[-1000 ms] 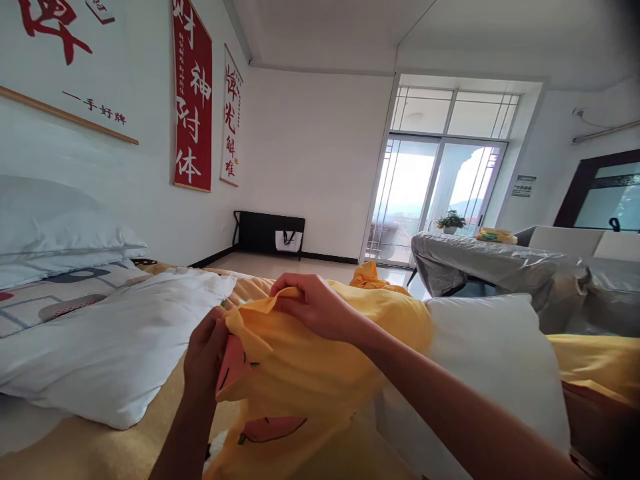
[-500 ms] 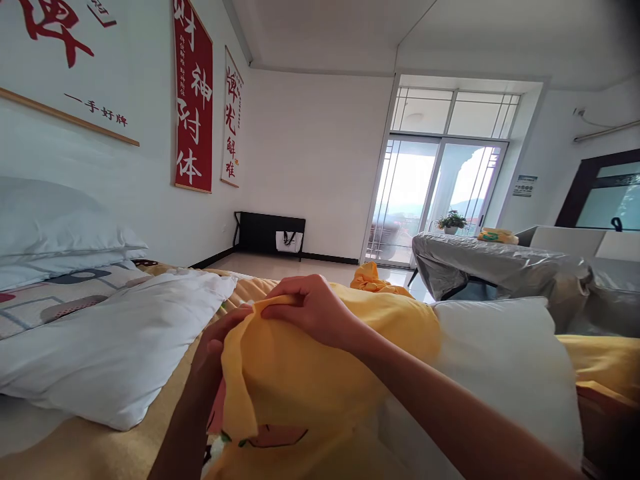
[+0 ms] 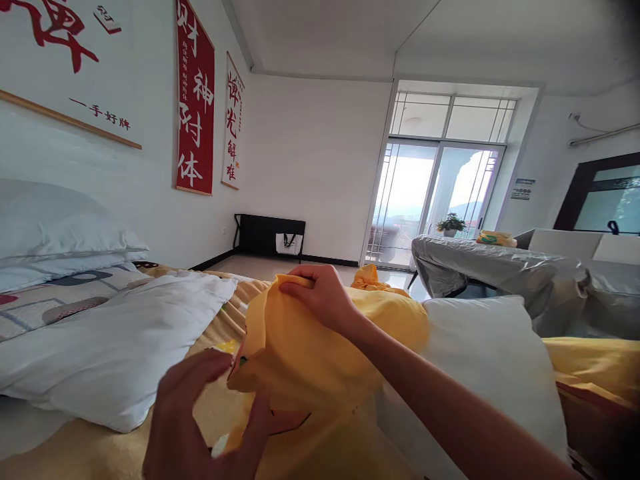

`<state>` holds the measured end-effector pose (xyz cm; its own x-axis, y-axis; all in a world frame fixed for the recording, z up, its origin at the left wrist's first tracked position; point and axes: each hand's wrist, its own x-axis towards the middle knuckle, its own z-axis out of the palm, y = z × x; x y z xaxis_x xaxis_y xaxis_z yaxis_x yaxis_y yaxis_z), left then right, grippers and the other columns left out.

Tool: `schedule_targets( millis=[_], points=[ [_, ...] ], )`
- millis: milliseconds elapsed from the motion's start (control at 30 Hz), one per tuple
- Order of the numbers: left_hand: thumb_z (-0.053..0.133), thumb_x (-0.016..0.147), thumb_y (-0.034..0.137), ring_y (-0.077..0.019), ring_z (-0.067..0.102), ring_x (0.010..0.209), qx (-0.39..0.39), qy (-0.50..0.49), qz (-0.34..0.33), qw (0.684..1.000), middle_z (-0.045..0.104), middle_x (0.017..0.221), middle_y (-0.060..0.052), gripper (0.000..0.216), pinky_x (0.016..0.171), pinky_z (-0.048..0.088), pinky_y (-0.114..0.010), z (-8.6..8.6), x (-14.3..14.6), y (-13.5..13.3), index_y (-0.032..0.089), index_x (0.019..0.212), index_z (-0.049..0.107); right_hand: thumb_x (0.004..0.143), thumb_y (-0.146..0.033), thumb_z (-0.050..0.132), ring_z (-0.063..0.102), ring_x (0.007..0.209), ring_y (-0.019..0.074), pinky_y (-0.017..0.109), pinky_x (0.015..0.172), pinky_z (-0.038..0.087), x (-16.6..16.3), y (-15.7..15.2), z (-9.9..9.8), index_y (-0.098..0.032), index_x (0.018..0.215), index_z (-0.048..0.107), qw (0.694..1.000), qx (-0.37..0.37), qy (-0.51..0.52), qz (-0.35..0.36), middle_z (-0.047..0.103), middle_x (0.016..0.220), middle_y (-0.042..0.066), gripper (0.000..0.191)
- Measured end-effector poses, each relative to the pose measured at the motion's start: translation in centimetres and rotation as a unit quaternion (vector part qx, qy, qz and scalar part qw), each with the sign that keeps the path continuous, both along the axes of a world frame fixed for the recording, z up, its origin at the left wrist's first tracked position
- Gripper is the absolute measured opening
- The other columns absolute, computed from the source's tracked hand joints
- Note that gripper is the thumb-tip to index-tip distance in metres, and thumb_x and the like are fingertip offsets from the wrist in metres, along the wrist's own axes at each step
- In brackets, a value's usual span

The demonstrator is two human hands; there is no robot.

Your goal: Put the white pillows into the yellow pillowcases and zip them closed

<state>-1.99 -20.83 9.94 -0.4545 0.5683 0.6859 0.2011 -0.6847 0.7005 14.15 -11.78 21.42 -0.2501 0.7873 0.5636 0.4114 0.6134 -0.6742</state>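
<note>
A yellow pillowcase (image 3: 305, 360) with red fruit prints covers one end of a white pillow (image 3: 480, 360) lying on the bed in front of me. My right hand (image 3: 320, 297) is closed, pinching the top edge of the pillowcase. My left hand (image 3: 200, 420) is lower and nearer to me, with its thumb and fingers closed on the pillowcase's lower hem.
Another bare white pillow (image 3: 115, 340) lies to the left, with stacked pillows (image 3: 60, 233) at the headboard wall. A table under a grey cover (image 3: 490, 273) stands to the right. Crumpled yellow cloth (image 3: 370, 277) lies behind the pillow. Glass balcony doors (image 3: 435, 193) are at the back.
My left hand has dropped down and toward me, from beside the right hand to the pillowcase's lower hem. My right hand has lifted the top edge slightly.
</note>
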Motion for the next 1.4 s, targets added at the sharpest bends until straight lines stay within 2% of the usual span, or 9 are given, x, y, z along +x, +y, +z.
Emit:
schedule_targets(
  millis=[100, 200, 267, 433, 567, 800, 1033, 1233, 1400],
  points=[
    [0.083, 0.054, 0.042, -0.0245, 0.054, 0.080, -0.044, 0.020, 0.118, 0.992, 0.061, 0.094, -0.005, 0.054, 0.065, 0.045, -0.033, 1.9, 1.7, 2.0, 0.023, 0.100, 0.061, 0.074, -0.033, 0.066, 0.057, 0.070, 0.0132, 0.023, 0.061, 0.042, -0.4, -1.0, -0.2, -0.017, 0.074, 0.070, 0.999, 0.009, -0.005, 0.032, 0.065, 0.072, -0.001, 0.016],
    [0.075, 0.065, 0.046, -0.0199, 0.054, 0.063, -0.113, 0.026, 0.057, 0.992, 0.060, 0.066, 0.000, 0.030, 0.054, 0.041, -0.028, 2.8, 2.5, 2.9, 0.022, 0.076, 0.062, 0.074, -0.027, 0.067, 0.061, 0.076, 0.0141, 0.024, 0.070, 0.045, -0.9, -2.3, -0.3, -0.020, 0.075, 0.073, 0.996, 0.034, -0.023, 0.079, 0.069, 0.077, -0.001, 0.009],
    [0.075, 0.064, 0.046, -0.0191, 0.053, 0.056, -0.149, 0.002, 0.025, 0.989, 0.056, 0.054, 0.001, 0.030, 0.049, 0.040, -0.027, 3.0, 2.5, 2.9, 0.020, 0.063, 0.059, 0.072, -0.023, 0.069, 0.063, 0.076, 0.0139, 0.024, 0.072, 0.046, -1.2, -3.0, -0.2, -0.021, 0.074, 0.074, 0.994, 0.039, -0.028, 0.103, 0.070, 0.077, -0.001, 0.006],
    [0.072, 0.063, 0.049, -0.0252, 0.064, 0.069, -0.189, -0.067, -0.038, 0.979, 0.069, 0.069, -0.005, 0.037, 0.054, 0.049, -0.029, 3.5, 1.9, 2.5, 0.015, 0.078, 0.066, 0.074, -0.022, 0.069, 0.064, 0.073, 0.0131, 0.022, 0.068, 0.046, -1.1, -3.7, 0.0, -0.023, 0.076, 0.076, 0.990, 0.014, -0.040, 0.134, 0.072, 0.078, -0.001, 0.008],
    [0.076, 0.058, 0.049, -0.0258, 0.066, 0.074, -0.201, -0.069, -0.098, 0.972, 0.071, 0.075, -0.005, 0.047, 0.057, 0.051, -0.029, 3.4, 1.2, 3.0, 0.015, 0.090, 0.066, 0.082, -0.024, 0.064, 0.063, 0.072, 0.0121, 0.023, 0.071, 0.044, -0.7, -3.7, 0.1, -0.023, 0.080, 0.076, 0.982, 0.085, -0.129, 0.111, 0.072, 0.078, -0.001, 0.012],
    [0.082, 0.052, 0.041, -0.0305, 0.067, 0.091, -0.239, -0.127, -0.208, 0.940, 0.073, 0.090, -0.009, 0.052, 0.071, 0.056, -0.036, 2.4, -0.3, 3.5, 0.014, 0.093, 0.066, 0.091, -0.030, 0.055, 0.051, 0.061, 0.0085, 0.022, 0.063, 0.035, 0.5, -2.5, 0.6, -0.022, 0.080, 0.071, 0.924, 0.190, -0.316, 0.102, 0.066, 0.068, -0.002, 0.021],
    [0.081, 0.053, 0.038, -0.0322, 0.067, 0.092, -0.242, -0.152, -0.283, 0.916, 0.073, 0.094, -0.010, 0.055, 0.074, 0.057, -0.039, 3.3, -0.5, 3.3, 0.015, 0.101, 0.066, 0.094, -0.023, 0.043, 0.027, 0.051, 0.0118, 0.030, 0.053, 0.016, 1.2, -2.0, 1.6, -0.020, 0.069, 0.060, 0.806, 0.391, -0.445, -0.008, 0.045, 0.052, -0.001, 0.031],
    [0.081, 0.053, 0.038, -0.0301, 0.068, 0.082, -0.201, -0.192, -0.302, 0.912, 0.073, 0.088, -0.009, 0.058, 0.067, 0.057, -0.037, 3.1, -1.6, 3.8, 0.014, 0.103, 0.065, 0.096, -0.035, 0.043, 0.041, 0.060, 0.0134, 0.030, 0.065, 0.028, 1.8, -1.2, 1.3, -0.020, 0.067, 0.059, 0.866, 0.349, -0.356, -0.036, 0.050, 0.057, 0.001, 0.036],
    [0.077, 0.061, 0.044, -0.0268, 0.068, 0.080, -0.176, -0.165, -0.262, 0.935, 0.073, 0.087, -0.008, 0.051, 0.064, 0.056, -0.033, 3.0, -0.8, 4.4, 0.015, 0.101, 0.064, 0.092, -0.039, 0.049, 0.053, 0.083, 0.0171, 0.028, 0.074, 0.035, 0.6, -3.1, 1.3, -0.026, 0.111, 0.061, 0.940, 0.168, -0.297, -0.004, 0.066, 0.083, 0.002, 0.027]
  ],
)
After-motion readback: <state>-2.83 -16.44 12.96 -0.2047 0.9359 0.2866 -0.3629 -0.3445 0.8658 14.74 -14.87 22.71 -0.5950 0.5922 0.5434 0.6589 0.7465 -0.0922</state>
